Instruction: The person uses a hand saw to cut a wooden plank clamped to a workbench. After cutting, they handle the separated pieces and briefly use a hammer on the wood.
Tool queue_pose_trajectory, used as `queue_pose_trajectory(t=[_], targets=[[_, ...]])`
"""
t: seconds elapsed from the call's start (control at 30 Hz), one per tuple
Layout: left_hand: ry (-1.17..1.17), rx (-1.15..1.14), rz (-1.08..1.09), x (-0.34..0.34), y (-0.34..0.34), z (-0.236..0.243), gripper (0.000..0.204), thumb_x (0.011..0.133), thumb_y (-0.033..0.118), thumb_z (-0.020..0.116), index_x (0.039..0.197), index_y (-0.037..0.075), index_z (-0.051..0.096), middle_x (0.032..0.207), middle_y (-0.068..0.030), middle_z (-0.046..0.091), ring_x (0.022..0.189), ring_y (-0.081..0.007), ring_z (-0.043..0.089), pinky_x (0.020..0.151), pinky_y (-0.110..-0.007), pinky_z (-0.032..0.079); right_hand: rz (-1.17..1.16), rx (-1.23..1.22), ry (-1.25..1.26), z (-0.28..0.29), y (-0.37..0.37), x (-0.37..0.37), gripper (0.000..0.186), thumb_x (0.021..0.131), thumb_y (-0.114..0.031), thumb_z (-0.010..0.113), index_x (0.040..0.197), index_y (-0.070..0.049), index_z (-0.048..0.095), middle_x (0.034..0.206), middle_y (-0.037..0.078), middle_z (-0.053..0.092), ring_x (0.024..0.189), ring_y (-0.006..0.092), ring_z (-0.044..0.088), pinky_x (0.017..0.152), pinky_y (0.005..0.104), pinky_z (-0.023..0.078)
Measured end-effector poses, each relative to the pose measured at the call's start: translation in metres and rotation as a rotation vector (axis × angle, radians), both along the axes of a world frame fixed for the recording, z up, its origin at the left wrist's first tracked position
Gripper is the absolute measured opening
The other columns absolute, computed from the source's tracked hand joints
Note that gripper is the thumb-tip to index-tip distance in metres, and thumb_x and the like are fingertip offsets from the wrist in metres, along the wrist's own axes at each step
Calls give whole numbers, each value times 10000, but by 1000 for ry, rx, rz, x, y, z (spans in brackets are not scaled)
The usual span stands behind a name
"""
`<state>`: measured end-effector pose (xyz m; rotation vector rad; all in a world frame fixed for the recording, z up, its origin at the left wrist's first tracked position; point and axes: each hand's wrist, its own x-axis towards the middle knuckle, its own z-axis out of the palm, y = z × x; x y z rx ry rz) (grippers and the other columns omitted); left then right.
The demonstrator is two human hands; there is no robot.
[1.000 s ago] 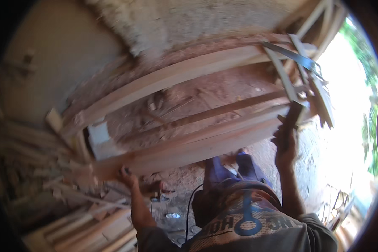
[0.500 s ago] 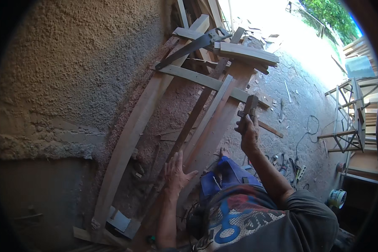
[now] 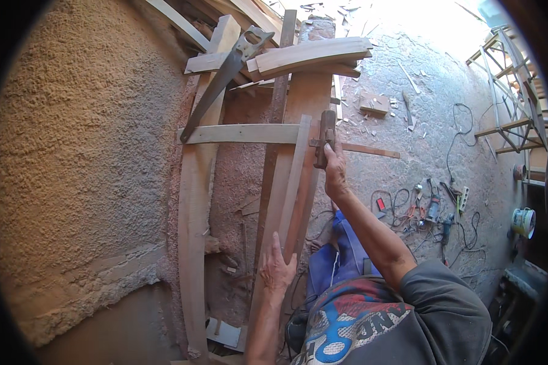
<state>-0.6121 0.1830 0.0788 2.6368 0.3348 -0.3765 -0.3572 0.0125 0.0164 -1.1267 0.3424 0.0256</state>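
My right hand (image 3: pixel 335 170) is wrapped round what looks like a wooden marking gauge (image 3: pixel 327 131), a dark block with a long thin bar through it. The gauge is beside the far end of a narrow wooden strip (image 3: pixel 293 182), though I cannot tell whether they touch. Toward the strip's near end lies my left hand (image 3: pixel 276 272), fingers spread and holding nothing. Beneath runs a wide plank (image 3: pixel 307 100). A pale crosspiece (image 3: pixel 246 133) reaches from the strip to a long beam (image 3: pixel 194 243) on the left.
A handsaw (image 3: pixel 220 84) leans over the beam and crosspiece. Stacked curved boards (image 3: pixel 313 53) rest across the plank's far end. Power tools with cords (image 3: pixel 433 208) lie on the floor at right, near a white bucket (image 3: pixel 522 222). A metal frame (image 3: pixel 511 91) stands beyond.
The view has turned, so the beams look more upright. My right hand has brought the gauge closer to the strip's far end. My left hand stays near the strip, fingers apart.
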Motion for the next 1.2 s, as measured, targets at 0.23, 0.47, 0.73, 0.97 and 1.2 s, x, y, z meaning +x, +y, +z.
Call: queue_pose_trajectory(t=[0.23,0.47,0.73,0.97,1.2], targets=[[-248,-3,-56,137,-37,-30,909,890,299,738,1642,179,242,1464,-259,497,1204,-440,579,955,-536,511,-55,-246,-116,6,22,1,624,1072,-206,460,1630,-19,251,1624,164,372,1491,242,348,1223,342,269],[-323,230,-185,149,-45,-46,847,916,325,710,1641,225,282,1485,-225,471,1066,-394,611,882,-504,541,-163,-445,-143,-2,34,1,609,1069,-209,447,1604,24,274,1604,241,380,1498,314,364,1216,385,297],[-269,169,-200,149,-42,-37,823,939,324,701,1634,169,289,1426,-279,461,1107,-454,592,906,-529,535,-217,-510,-151,-9,40,-1,562,1068,-180,446,1572,43,339,1531,203,477,1425,257,441,1178,363,346],[-244,177,-207,149,-43,-39,855,925,303,716,1644,171,273,1427,-280,447,1131,-443,586,922,-527,531,-247,-515,-168,-15,33,23,546,1081,-197,444,1560,51,364,1490,189,517,1371,236,483,1154,346,372],[-231,176,-199,150,-43,-40,828,932,319,705,1633,156,296,1426,-280,447,1140,-451,580,947,-522,524,-208,-590,-136,-14,31,12,563,1081,-216,436,1567,55,348,1533,216,482,1438,269,436,1182,357,341]])
